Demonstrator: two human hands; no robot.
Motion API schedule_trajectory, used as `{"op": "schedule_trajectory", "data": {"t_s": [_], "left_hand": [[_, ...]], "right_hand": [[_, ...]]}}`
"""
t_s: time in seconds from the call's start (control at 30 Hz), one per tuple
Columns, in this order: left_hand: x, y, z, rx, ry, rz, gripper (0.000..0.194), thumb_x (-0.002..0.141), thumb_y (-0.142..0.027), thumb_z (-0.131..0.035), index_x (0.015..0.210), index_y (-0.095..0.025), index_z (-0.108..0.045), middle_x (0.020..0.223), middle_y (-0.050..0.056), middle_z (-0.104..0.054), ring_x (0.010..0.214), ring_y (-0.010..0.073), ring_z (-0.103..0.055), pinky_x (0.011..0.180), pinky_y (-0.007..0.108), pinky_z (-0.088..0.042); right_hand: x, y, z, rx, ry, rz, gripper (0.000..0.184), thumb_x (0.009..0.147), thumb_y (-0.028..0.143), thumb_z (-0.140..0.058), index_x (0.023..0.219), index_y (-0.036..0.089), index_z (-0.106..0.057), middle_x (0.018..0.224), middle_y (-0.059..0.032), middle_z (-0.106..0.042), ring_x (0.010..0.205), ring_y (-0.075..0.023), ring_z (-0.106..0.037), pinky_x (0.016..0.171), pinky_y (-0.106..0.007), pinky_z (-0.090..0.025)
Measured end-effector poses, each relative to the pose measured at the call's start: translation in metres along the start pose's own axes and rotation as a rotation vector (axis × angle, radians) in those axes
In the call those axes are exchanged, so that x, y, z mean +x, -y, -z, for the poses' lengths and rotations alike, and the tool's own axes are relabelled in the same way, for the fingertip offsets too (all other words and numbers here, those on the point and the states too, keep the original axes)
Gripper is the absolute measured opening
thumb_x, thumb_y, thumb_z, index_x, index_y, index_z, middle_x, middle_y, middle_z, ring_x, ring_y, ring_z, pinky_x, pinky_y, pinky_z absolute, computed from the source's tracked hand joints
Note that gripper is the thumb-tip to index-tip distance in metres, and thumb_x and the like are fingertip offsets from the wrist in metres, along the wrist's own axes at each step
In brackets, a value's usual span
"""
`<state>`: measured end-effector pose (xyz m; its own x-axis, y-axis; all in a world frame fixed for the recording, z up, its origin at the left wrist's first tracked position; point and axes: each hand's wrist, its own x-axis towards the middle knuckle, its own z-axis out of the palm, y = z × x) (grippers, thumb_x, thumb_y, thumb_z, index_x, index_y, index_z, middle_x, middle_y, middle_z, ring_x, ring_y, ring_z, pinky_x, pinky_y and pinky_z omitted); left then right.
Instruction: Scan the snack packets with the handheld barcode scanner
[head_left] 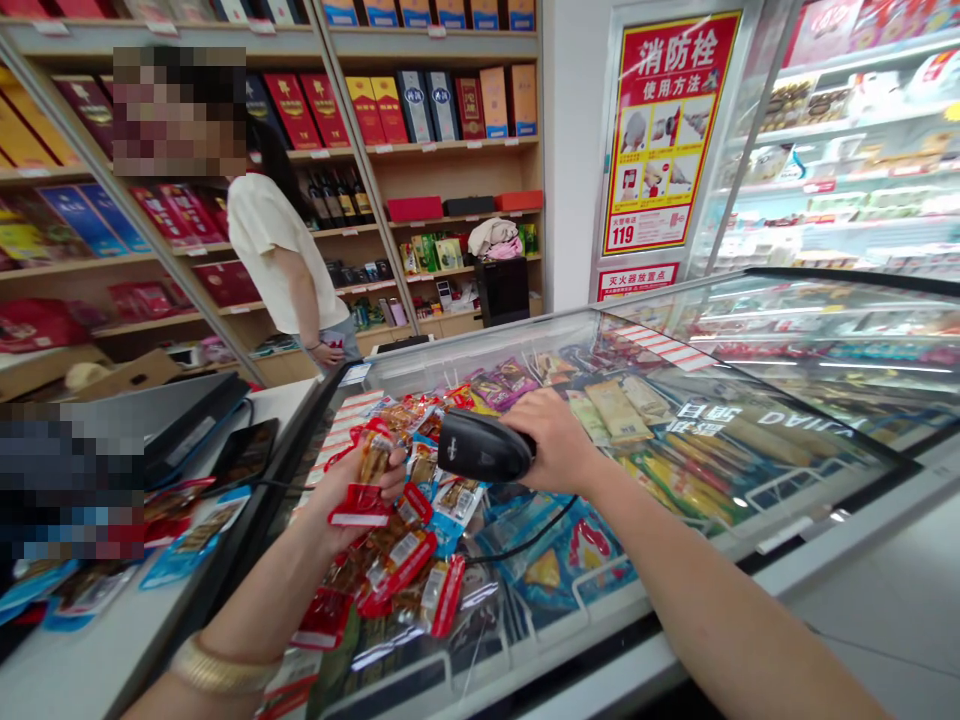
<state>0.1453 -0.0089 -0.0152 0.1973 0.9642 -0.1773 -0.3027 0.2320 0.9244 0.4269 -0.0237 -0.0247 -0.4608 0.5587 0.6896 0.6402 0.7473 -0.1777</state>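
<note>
My right hand (pixel 559 440) is wrapped round the grip of a black barcode scanner (pixel 480 447), whose head points left. In my left hand (pixel 349 500) is a small red snack packet (pixel 371 465) with a clear front showing brown food. The scanner's head is close to this packet, with a small gap between them. Beneath both hands, a loose pile of red snack packets (pixel 397 560) and a few blue-edged packets (pixel 457 500) lies on the freezer's glass lid. The scanner's cable (pixel 525 545) curves over the glass.
Under the freezer's glass (pixel 667 400) are ice-cream packs. To the left, a white counter (pixel 142 640) bears more blue-edged packets (pixel 199 540), a phone (pixel 244 450) and dark equipment. A person in a white shirt (pixel 281 250) stands by the shelves. A fire-hydrant poster (pixel 667 135) hangs behind.
</note>
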Motion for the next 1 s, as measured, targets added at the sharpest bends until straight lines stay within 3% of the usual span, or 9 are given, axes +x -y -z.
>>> {"op": "schedule_trajectory", "data": {"t_s": [0.13, 0.37, 0.53, 0.7, 0.83, 1.0], "left_hand": [[-0.004, -0.001, -0.006, 0.056, 0.126, 0.072, 0.021, 0.089, -0.038, -0.061, 0.086, -0.019, -0.055, 0.066, -0.003, -0.047, 0.046, 0.0063, -0.034, 0.040, 0.018, -0.034], [-0.010, -0.010, -0.019, 0.262, 0.207, 0.159, 0.038, 0.089, -0.049, -0.057, 0.068, -0.017, -0.053, 0.054, -0.003, -0.044, 0.043, 0.0061, -0.031, 0.040, 0.020, -0.028], [-0.001, -0.008, -0.017, 0.266, 0.201, 0.204, 0.038, 0.086, -0.048, -0.056, 0.064, -0.018, -0.054, 0.046, -0.002, -0.040, 0.040, 0.0075, -0.029, 0.039, 0.021, -0.026], [0.000, -0.003, -0.015, 0.223, 0.161, 0.118, 0.032, 0.077, -0.048, -0.068, 0.073, -0.020, -0.053, 0.059, -0.003, -0.052, 0.041, 0.0063, -0.034, 0.039, 0.020, -0.031], [-0.013, -0.008, 0.007, 0.334, 0.001, 0.006, 0.040, 0.072, -0.054, -0.072, 0.078, -0.020, -0.051, 0.062, -0.004, -0.055, 0.043, 0.0069, -0.040, 0.041, 0.020, -0.034], [-0.040, -0.052, 0.077, 0.770, -0.516, -0.212, 0.039, 0.075, -0.056, -0.067, 0.080, -0.018, -0.058, 0.061, -0.002, -0.058, 0.049, 0.0111, -0.048, 0.044, 0.022, -0.037]], "right_hand": [[0.002, 0.005, 0.005, 0.016, 0.028, 0.007, 0.031, 0.071, 0.034, -0.067, 0.099, 0.020, -0.070, 0.085, -0.0062, -0.073, 0.085, -0.0234, -0.058, 0.080, -0.038, -0.033], [0.004, 0.009, 0.010, 0.009, 0.050, 0.019, 0.027, 0.072, 0.033, -0.067, 0.096, 0.020, -0.069, 0.085, -0.0060, -0.071, 0.084, -0.0224, -0.056, 0.081, -0.038, -0.032], [0.004, 0.009, 0.009, 0.009, 0.047, 0.037, 0.026, 0.072, 0.034, -0.067, 0.094, 0.020, -0.069, 0.082, -0.0047, -0.070, 0.082, -0.0217, -0.056, 0.079, -0.037, -0.032], [0.004, 0.007, 0.008, 0.023, 0.047, 0.029, 0.028, 0.072, 0.033, -0.067, 0.097, 0.020, -0.069, 0.086, -0.0059, -0.072, 0.084, -0.0225, -0.057, 0.080, -0.037, -0.032], [0.001, 0.003, 0.006, 0.020, 0.022, 0.025, 0.027, 0.074, 0.032, -0.065, 0.096, 0.020, -0.070, 0.083, -0.0061, -0.072, 0.082, -0.0225, -0.056, 0.077, -0.037, -0.031], [-0.004, -0.002, 0.001, 0.022, 0.018, 0.017, 0.024, 0.078, 0.034, -0.063, 0.095, 0.019, -0.070, 0.083, -0.0075, -0.070, 0.082, -0.0227, -0.056, 0.076, -0.037, -0.031]]}}
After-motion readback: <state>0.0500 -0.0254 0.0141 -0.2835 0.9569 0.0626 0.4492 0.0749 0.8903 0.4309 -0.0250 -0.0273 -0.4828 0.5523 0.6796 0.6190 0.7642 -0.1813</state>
